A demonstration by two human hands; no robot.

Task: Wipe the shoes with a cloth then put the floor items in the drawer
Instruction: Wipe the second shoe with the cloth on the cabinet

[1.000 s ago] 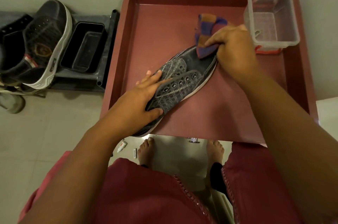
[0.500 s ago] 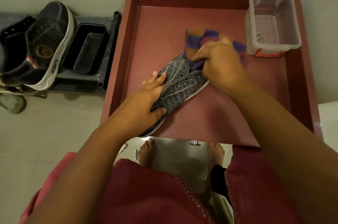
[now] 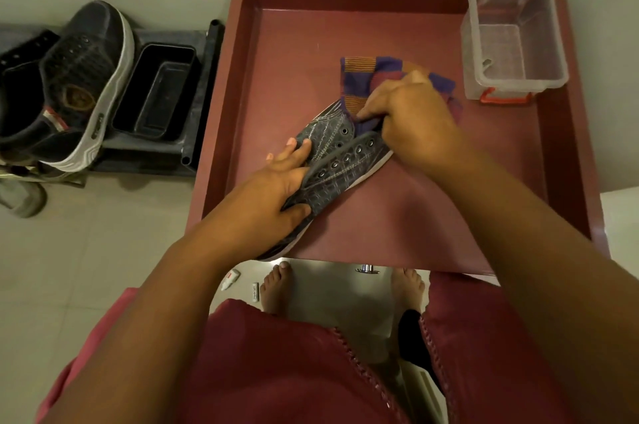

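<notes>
The shoe (image 3: 337, 164) lay in the drawer (image 3: 415, 202), heel over its front edge; the left hand (image 3: 273, 191) gripped its heel end; the right hand (image 3: 411, 119), curled round the cloth (image 3: 363, 77), had drawn back from the toe to the eyelets; wiping seemed midway; two floor items (image 3: 230, 279) waited below the drawer.

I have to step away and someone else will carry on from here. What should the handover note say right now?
Left hand grips the heel end of the grey shoe, steadying it on the red drawer floor.
Right hand holds the striped cloth bunched against the shoe's toe end.
Second shoe sits on the dark rack to the left; not being handled now.
Two small floor items lie by the feet, not yet in the drawer.
Left: finish this shoe, wipe the other, then put the floor items away.
</notes>
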